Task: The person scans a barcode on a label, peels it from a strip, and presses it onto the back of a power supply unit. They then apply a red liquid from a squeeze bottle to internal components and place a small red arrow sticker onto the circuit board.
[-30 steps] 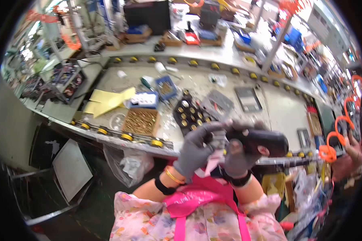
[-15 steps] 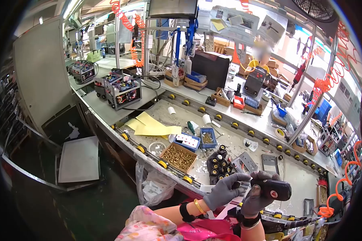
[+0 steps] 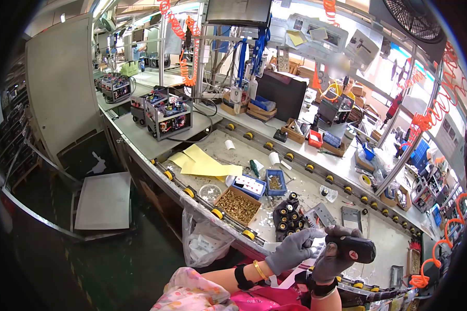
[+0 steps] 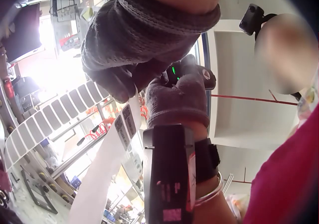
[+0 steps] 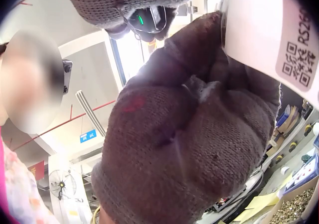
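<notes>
My gloved left hand (image 3: 290,254), with a gold bangle at its wrist, pinches a paper strip of labels (image 4: 124,126). Printed QR codes show on the strip; one length hangs down and another, with grey rectangles (image 4: 42,118), curves away to the left. In the head view, the index finger points toward the other hand. My gloved right hand (image 3: 328,263) grips a black handheld scanner (image 3: 361,250) with a red triangle mark on its rounded end. A green light (image 5: 140,20) glows on the scanner. Both hands are close together above the bench's near edge.
On the bench lie a box of brass fittings (image 3: 237,205), blue bins (image 3: 276,191), yellow sheets (image 3: 205,164), a bag of black-and-brass round parts (image 3: 289,217) and a grey case (image 3: 352,217). Yellow rollers (image 3: 218,213) line the edges. A plastic bag (image 3: 205,243) hangs in front.
The head view has swung up and left, bringing more of the workshop into sight, then barely shifted. The left index finger has straightened toward the right hand; the scanner stays gripped.
</notes>
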Action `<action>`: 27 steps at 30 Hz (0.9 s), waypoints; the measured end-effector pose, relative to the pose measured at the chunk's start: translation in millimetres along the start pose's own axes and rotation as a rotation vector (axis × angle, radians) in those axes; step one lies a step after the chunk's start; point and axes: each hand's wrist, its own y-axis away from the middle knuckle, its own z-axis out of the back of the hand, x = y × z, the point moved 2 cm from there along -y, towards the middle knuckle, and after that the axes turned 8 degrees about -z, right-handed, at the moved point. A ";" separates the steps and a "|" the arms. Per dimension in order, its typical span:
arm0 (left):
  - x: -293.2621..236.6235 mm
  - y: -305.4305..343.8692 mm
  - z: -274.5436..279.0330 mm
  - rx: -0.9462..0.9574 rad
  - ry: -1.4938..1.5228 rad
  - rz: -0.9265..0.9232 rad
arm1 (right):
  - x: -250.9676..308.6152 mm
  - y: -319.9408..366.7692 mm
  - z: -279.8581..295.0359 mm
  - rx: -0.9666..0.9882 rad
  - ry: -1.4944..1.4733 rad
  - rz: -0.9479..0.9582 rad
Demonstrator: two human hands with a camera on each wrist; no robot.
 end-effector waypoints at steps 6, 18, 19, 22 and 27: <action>-8.6 2.3 -3.3 -0.075 0.281 -0.106 | 4.4 4.1 6.2 -0.023 -0.002 -0.103; -8.7 -2.6 -11.1 -0.105 0.279 -0.025 | 5.9 -6.1 5.4 -0.034 -0.042 -0.045; -6.1 -2.4 -10.9 -0.102 0.268 -0.014 | 5.6 -5.3 6.4 -0.020 -0.029 -0.043; -6.5 -2.8 -10.9 -0.107 0.250 -0.008 | 2.7 -1.8 12.4 0.003 0.027 -0.048; -6.9 -3.7 -10.4 -0.119 0.290 -0.008 | -1.2 3.6 19.8 0.014 0.088 -0.058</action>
